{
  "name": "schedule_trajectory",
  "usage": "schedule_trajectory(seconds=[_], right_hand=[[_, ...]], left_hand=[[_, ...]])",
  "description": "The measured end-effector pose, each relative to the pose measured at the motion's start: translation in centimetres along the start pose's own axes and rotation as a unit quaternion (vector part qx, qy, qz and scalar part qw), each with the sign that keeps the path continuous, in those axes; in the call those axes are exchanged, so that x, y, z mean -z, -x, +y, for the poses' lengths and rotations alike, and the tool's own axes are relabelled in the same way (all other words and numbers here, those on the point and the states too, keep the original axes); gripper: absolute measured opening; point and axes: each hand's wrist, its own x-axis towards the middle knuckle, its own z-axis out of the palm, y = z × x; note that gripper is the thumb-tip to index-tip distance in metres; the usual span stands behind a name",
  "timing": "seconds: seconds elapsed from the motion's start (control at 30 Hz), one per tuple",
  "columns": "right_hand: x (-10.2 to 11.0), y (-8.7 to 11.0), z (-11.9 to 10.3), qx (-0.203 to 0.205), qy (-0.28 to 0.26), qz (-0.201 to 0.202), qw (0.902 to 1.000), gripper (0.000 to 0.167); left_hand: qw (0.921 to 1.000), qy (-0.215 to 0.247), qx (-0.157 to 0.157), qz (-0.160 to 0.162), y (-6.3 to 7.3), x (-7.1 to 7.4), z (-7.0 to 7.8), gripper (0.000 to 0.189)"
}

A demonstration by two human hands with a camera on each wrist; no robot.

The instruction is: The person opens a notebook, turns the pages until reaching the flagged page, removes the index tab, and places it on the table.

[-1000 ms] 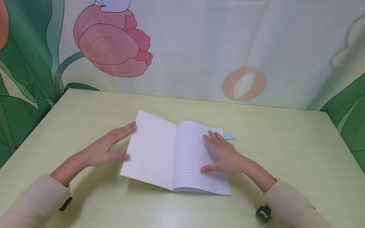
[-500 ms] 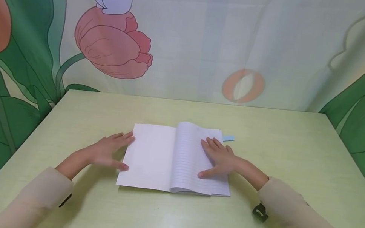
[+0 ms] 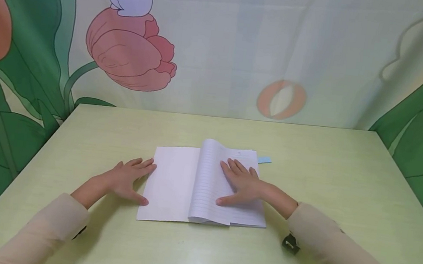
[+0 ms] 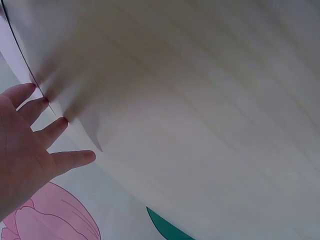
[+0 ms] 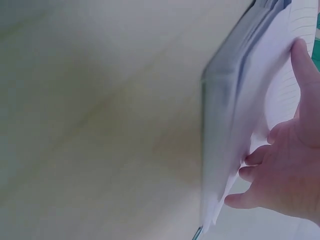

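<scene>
An open notebook (image 3: 171, 184) lies on the table, its left side plain white. On the right side a lined page (image 3: 203, 188) bulges up near the spine. My left hand (image 3: 122, 181) touches the notebook's left edge with straight, spread fingertips. Across the lined page rests my right hand (image 3: 242, 185), fingers spread and nearly straight. A light blue tab (image 3: 265, 160) sticks out at the upper right. In the left wrist view the left hand (image 4: 30, 142) reaches the cover's edge; in the right wrist view the right hand (image 5: 287, 170) lies against the pages (image 5: 260, 90).
The pale wooden table (image 3: 188, 257) extends around the notebook on all sides. Behind it hangs a printed cloth (image 3: 222, 45) with tulips, leaves and a rabbit. A black band (image 3: 291, 244) shows under the right sleeve.
The notebook's left side has come down flat. My right hand has slid left across the lined page, and the page's bulge has shifted left with it. The left hand stays at the left edge.
</scene>
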Motion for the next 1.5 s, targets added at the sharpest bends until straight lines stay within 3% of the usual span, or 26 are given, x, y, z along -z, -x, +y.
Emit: schedule_trajectory(seconds=[0.2, 0.53, 0.73, 0.93, 1.1, 1.27, 1.37, 1.5], right_hand=[[-0.3, -0.9, -1.0, 0.011, -0.017, -0.001, 0.9998, 0.105], [-0.4, -2.2, -3.6, 0.029, -0.009, 0.0, 0.9995, 0.101], [-0.8, -2.6, -5.5, 0.05, 0.011, -0.012, 0.9986, 0.097], [-1.4, -2.7, -6.9, 0.066, 0.051, -0.034, 0.9959, 0.091], [-1.6, -2.6, -7.0, 0.07, 0.067, -0.041, 0.9944, 0.085], [-1.1, -2.3, -5.9, 0.081, 0.045, 0.012, 0.9957, 0.082], [-0.5, -2.0, -4.3, 0.062, 0.017, 0.048, 0.9968, 0.079], [0.1, -1.7, -1.3, 0.003, -0.004, 0.077, 0.997, 0.078]], left_hand=[[0.9999, 0.008, 0.006, 0.001, -0.1, -0.1, -0.1, 0.101], [0.9962, 0.083, -0.004, 0.025, -0.3, 0.1, -0.3, 0.086], [0.9888, 0.147, 0.007, 0.027, -0.3, 0.3, -0.2, 0.079], [0.9789, 0.198, -0.008, 0.049, -0.6, 0.2, 0.1, 0.077], [0.9858, 0.158, 0.0, 0.055, -1.0, -0.1, 0.0, 0.098], [0.9945, 0.094, 0.004, 0.046, -1.0, -0.3, 0.1, 0.109], [0.9957, 0.084, 0.008, 0.038, -0.9, -0.3, 0.2, 0.108], [0.995, 0.092, 0.014, 0.036, -0.9, -0.3, 0.3, 0.108]])
